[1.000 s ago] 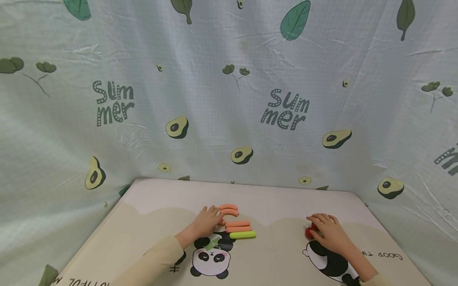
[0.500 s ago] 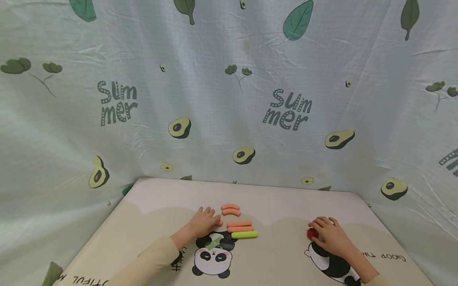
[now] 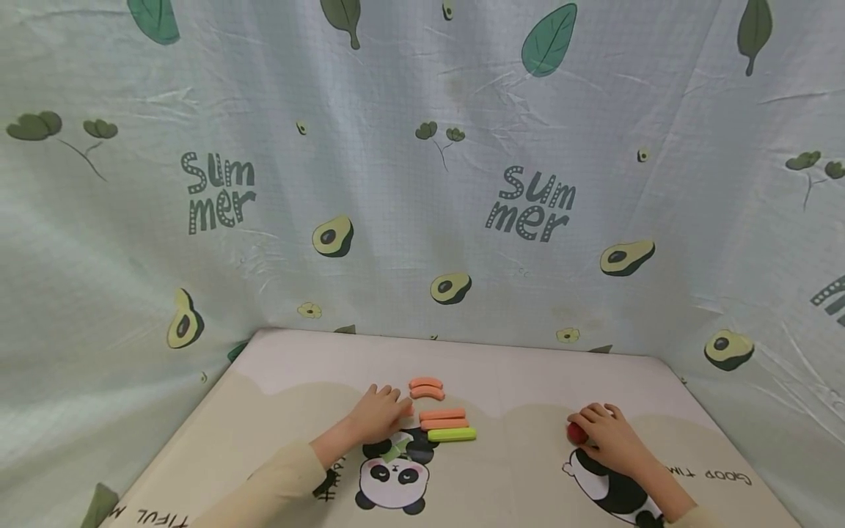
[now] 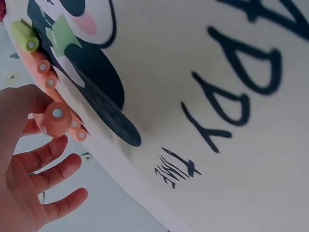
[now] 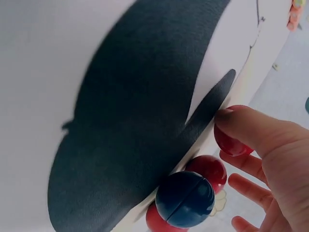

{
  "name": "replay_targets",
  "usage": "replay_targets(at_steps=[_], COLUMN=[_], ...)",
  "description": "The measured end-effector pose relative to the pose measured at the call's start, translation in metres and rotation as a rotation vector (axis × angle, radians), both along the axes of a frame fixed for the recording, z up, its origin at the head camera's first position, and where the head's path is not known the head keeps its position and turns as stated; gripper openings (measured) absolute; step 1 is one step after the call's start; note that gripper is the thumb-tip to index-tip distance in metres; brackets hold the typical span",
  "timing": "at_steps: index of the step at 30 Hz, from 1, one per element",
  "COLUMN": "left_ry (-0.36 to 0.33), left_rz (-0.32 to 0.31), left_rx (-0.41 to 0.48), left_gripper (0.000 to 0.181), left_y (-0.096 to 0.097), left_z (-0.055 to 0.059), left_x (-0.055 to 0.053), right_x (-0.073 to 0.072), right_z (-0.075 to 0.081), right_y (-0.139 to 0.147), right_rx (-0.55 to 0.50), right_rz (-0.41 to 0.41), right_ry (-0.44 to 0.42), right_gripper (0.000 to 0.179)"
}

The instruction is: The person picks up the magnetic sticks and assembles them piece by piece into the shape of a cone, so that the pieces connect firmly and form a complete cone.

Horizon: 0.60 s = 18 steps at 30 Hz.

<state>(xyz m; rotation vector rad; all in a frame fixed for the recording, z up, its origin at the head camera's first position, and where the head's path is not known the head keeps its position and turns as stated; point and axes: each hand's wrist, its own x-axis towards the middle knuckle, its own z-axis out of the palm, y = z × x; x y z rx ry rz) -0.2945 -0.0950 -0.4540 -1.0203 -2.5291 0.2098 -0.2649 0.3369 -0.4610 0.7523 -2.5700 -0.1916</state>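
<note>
Thumb and finger of the left hand [image 3: 378,416] pinched an orange stick [image 4: 58,121]; the right hand [image 3: 614,438] likewise pinched a red ball [image 5: 232,139], other fingers loosely apart. Gripping seemed the step; the next move called for steadiness.

Fingers [image 5: 251,190] pinch a red ball [image 5: 231,141] near a blue ball [image 5: 185,199] and two other red balls [image 5: 210,169]

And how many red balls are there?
3: one red ball pinched by the right hand; a second and third partly behind the blue ball. More may be hidden.
</note>
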Motion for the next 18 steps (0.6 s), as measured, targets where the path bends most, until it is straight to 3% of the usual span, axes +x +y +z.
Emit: replay_targets(at_steps=[10, 18], left_ry=[0.067, -0.001], left_rz=[-0.053, -0.079], left_rx=[-0.029, -0.017], left_gripper=[0.019, 0.016], left_y=[0.01, 0.02], left_z=[0.007, 0.006], left_x=[0.012, 0.013], right_x=[-0.001, 0.0], right_z=[0.0, 0.005], right_y=[-0.003, -0.016], right_rx=[0.02, -0.058], right_rz=[-0.036, -0.021], right_ry=[-0.024, -0.082], right_gripper=[0.04, 0.041])
